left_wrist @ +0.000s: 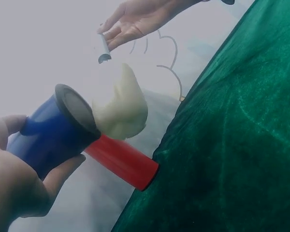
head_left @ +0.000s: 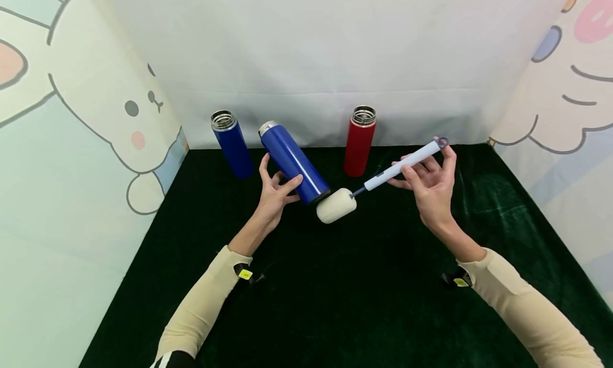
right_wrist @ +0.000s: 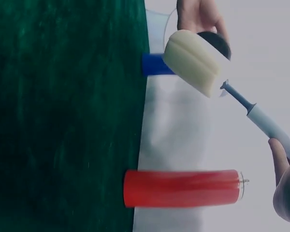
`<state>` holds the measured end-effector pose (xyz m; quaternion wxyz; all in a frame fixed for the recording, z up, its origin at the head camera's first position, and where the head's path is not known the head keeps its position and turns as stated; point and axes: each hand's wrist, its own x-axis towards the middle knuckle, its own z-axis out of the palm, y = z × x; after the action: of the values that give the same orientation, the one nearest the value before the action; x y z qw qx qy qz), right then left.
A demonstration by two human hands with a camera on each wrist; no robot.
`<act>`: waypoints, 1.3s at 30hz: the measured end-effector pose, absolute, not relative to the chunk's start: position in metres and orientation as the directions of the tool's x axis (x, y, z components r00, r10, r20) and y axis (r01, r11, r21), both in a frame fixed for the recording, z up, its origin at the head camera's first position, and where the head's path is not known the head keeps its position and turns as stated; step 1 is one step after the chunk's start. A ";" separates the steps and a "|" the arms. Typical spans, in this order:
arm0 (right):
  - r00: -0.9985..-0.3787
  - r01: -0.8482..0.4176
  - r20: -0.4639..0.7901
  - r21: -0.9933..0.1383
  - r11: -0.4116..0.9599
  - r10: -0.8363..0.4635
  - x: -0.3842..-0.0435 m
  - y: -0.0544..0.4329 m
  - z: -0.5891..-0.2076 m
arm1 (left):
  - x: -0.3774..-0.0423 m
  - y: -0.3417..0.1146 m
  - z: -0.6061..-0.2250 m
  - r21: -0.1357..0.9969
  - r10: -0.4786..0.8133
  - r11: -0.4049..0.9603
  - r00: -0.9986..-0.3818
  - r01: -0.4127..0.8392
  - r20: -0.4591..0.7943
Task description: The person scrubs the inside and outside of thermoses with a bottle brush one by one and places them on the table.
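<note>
Broadly, a dark green cloth [head_left: 345, 304] spreads below, with a standing blue bottle [head_left: 233, 151] and a red bottle [head_left: 359, 147] upright near its back edge. Above it, the left hand [head_left: 273, 200] grips a tilted blue bottle [head_left: 296, 161] between thumb and fingers, while the right hand [head_left: 435, 191] holds a brush [head_left: 389, 173] by its pale handle [head_left: 419, 155], the white sponge head [head_left: 337, 206] just beside that bottle's base.

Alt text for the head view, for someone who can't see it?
A left hand holds a tilted blue bottle; the right hand holds a sponge brush, its white head beside the bottle's base. Behind them, another blue bottle and a red bottle stand on dark green cloth.
</note>
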<state>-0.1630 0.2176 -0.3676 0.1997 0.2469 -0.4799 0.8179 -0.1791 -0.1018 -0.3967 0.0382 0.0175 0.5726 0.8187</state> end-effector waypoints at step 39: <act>-0.866 -0.493 0.452 -0.707 -0.508 0.212 -0.158 0.246 -0.370 | -0.249 -0.132 -0.426 0.948 -0.019 0.065 -0.949 0.312 0.314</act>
<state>-0.1580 0.2460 -0.3704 0.2064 0.1556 -0.4513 0.8541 -0.2490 -0.1323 -0.4264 -0.1224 0.1021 0.7193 0.6762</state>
